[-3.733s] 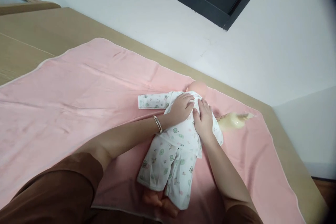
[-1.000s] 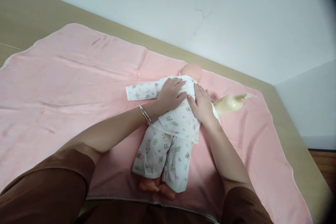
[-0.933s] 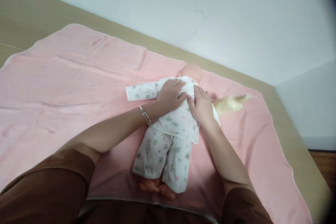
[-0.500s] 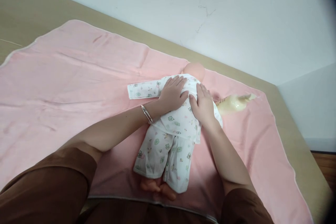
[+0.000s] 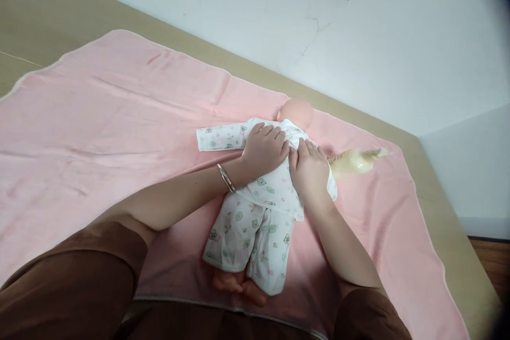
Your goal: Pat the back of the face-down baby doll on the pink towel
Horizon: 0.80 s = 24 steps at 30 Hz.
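Observation:
A baby doll (image 5: 297, 112) lies on a pink blanket, dressed in a white printed shirt (image 5: 274, 191) and matching trousers (image 5: 235, 223). My left hand (image 5: 265, 151) lies on the left of the shirt's chest, its fingers curled into the cloth. Beside it, my right hand (image 5: 311, 167) has bent fingers closed on the shirt's right side. Cloth creases between the two thumbs, near the neck. One sleeve (image 5: 221, 137) stretches out flat to the left. The doll's bare feet (image 5: 239, 284) show below the trouser legs.
The pink blanket (image 5: 119, 95) covers much of a wooden table (image 5: 79, 5). A glossy pale yellow object (image 5: 356, 160), its kind unclear, lies right of the doll. A white wall (image 5: 239, 16) stands behind the table.
My fingers, stretched flat over the doll's chest before, have curled into the shirt. Both hands have come slightly lower and closer together, and the cloth between them is more creased.

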Motion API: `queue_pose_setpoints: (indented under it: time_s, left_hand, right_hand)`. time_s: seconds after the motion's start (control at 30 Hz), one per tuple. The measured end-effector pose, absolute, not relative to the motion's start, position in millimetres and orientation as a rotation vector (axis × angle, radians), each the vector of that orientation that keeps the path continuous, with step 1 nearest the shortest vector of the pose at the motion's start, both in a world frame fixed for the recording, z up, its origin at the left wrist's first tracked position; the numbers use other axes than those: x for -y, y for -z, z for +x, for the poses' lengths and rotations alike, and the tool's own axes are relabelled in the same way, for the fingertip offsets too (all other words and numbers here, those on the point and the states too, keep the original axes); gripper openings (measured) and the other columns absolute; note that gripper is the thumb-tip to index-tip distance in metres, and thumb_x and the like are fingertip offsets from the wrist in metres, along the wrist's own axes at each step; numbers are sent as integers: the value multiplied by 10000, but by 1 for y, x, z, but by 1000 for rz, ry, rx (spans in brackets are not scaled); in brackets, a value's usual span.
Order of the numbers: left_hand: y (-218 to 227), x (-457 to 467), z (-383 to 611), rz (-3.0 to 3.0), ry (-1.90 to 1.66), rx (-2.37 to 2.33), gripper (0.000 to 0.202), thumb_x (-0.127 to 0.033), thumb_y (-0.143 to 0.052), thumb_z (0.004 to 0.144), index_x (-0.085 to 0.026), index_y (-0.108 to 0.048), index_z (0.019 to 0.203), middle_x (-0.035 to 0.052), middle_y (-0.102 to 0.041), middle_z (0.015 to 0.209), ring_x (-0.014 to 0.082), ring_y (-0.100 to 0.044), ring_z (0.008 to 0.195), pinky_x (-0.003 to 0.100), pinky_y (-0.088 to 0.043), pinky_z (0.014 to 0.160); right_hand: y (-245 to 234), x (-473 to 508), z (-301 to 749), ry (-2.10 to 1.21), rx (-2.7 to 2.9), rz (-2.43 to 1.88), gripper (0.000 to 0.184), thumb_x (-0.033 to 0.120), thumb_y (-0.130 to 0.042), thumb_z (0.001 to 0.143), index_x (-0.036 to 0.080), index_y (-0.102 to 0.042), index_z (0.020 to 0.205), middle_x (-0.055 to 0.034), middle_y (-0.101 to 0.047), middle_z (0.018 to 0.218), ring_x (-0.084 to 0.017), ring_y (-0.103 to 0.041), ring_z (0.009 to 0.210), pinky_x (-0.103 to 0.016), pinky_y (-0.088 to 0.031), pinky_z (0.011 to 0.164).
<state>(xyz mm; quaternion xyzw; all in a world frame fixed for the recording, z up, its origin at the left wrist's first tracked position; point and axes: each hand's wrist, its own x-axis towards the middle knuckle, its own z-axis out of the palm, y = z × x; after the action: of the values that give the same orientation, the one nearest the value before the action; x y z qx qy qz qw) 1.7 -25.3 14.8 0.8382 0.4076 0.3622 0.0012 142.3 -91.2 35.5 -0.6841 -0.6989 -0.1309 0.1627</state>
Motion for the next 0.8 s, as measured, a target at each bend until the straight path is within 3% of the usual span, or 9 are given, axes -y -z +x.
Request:
queue_pose_setpoints:
  time_s: [0.17,0.3,0.4,0.5,0.6,0.8]
  left_hand:
    - [-15,29,4,2565,-1100,-1331,365,-280,-419,984,-121,-668,1199,149,-700,1238,307,-616,1199,512,-403,1096]
    - [-12,22,5,2428,-1011,-1322,490,-293,-469,958,-79,-538,1393,163,-547,1473,325,-443,1422,524,-302,1208]
    - [-10,16,5,2378,-963,-1279,534,-290,-489,944,-84,-494,1437,158,-474,1538,329,-363,1480,543,-261,1237]
    - [-8,12,5,2382,-1022,-1226,510,-279,-510,930,-104,-531,1408,140,-508,1516,310,-391,1470,530,-265,1249]
    - [-7,12,4,2420,-1141,-1145,430,-237,-506,925,-141,-605,1332,105,-608,1423,261,-493,1405,490,-337,1231]
    - [-8,22,3,2551,-1265,-1150,284,-225,-478,962,-164,-720,1099,109,-729,1219,251,-650,1224,440,-542,1033]
  right_hand:
    - [-36,89,144,307,1976,-1997,542,374,-332,1039,20,-580,1366,-244,-631,1363,-337,-566,1330,-490,-388,1152]
    - [-34,79,158,155,2002,-1940,579,402,-352,1022,48,-461,1467,-234,-518,1492,-334,-440,1442,-564,-306,1194]
    - [-31,70,173,-2,2069,-1858,628,480,-332,1021,124,-350,1537,-193,-419,1578,-314,-333,1507,-629,-236,1208]
    - [-29,67,180,-62,2097,-1830,655,530,-304,1024,152,-303,1558,-178,-365,1613,-306,-287,1528,-657,-179,1217]
    - [-30,71,174,-31,2101,-1852,623,499,-275,1041,147,-319,1553,-177,-373,1608,-309,-303,1521,-652,-203,1212]
    - [-38,92,141,340,2039,-2017,556,334,-256,1058,-11,-548,1382,-274,-597,1391,-349,-534,1363,-529,-337,1180]
